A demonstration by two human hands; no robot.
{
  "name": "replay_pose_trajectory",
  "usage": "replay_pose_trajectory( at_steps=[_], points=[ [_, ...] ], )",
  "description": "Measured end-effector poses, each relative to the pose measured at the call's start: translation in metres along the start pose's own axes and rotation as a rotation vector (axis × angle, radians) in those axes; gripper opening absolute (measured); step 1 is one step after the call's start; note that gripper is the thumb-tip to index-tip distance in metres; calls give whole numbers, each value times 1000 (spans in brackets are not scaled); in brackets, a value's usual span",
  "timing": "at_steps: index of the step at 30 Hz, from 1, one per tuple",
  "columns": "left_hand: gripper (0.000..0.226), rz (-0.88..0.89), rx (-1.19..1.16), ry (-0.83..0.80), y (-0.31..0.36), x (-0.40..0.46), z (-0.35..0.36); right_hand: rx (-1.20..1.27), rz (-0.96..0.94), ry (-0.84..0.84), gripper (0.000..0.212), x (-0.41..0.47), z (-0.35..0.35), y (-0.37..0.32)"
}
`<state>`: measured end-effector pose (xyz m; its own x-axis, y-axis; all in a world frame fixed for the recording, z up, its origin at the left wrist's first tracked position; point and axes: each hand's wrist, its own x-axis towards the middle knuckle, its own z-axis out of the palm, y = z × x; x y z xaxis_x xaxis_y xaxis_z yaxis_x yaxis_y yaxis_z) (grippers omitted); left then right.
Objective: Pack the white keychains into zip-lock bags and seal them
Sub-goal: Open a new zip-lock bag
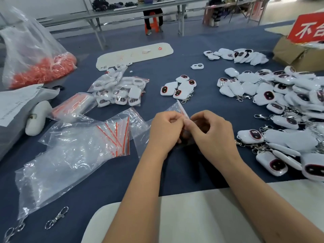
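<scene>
- loose keychains (280, 95) heaped on the counter's (175, 172) right
- empty bags (73, 146) lying left
- packed bags (121, 90) behind those
- cardboard box (296, 55) far right corner

Both hands, left (165, 128) and right (210, 130), pinch a zip-lock bag (177, 109) above the blue table (105, 186).

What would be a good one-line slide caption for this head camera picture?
Both hands, left hand and right hand, pinch a zip-lock bag over a blue table strewn with white keychains.

Head-worn view, down onto table (108, 186)
</scene>
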<state>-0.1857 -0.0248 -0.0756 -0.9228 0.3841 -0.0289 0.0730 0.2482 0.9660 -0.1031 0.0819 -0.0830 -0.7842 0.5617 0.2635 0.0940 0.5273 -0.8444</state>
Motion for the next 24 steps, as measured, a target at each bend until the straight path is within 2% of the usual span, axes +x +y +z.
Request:
replay_pose_trajectory(
  at_steps=[4, 10, 12, 14, 16, 18, 20, 22, 24],
  points=[
    [23, 5, -97, -49, 1, 0, -4, 34, -22, -34, 15, 1, -3, 1],
    [35, 35, -99, -112, 2, 0, -10, 13, 33, -1, 35, 4, -3, 6],
    [37, 64, -121, -102, 3, 0, -12, -19, 67, 72, 29, 6, -2, 8],
    [34, 129, -172, -62, 4, 0, -16, -11, 117, 125, 12, 6, -2, 8],
    [30, 222, -206, -17, 5, 1, -20, -10, 132, 119, 15, 5, -2, 6],
    [29, 316, -127, 25, 4, 1, -21, -36, 102, 65, 19, 5, 0, 5],
    [25, 388, 59, 45, 2, 0, -15, -82, 47, 26, 16, 3, 3, 2],
    [28, 390, 208, 68, -3, -1, -6, -108, 10, 21, 10, 3, 5, 1],
    [32, 374, 250, 113, -6, 0, 3, -122, -6, 25, 9, 4, 5, 2]
  ],
)
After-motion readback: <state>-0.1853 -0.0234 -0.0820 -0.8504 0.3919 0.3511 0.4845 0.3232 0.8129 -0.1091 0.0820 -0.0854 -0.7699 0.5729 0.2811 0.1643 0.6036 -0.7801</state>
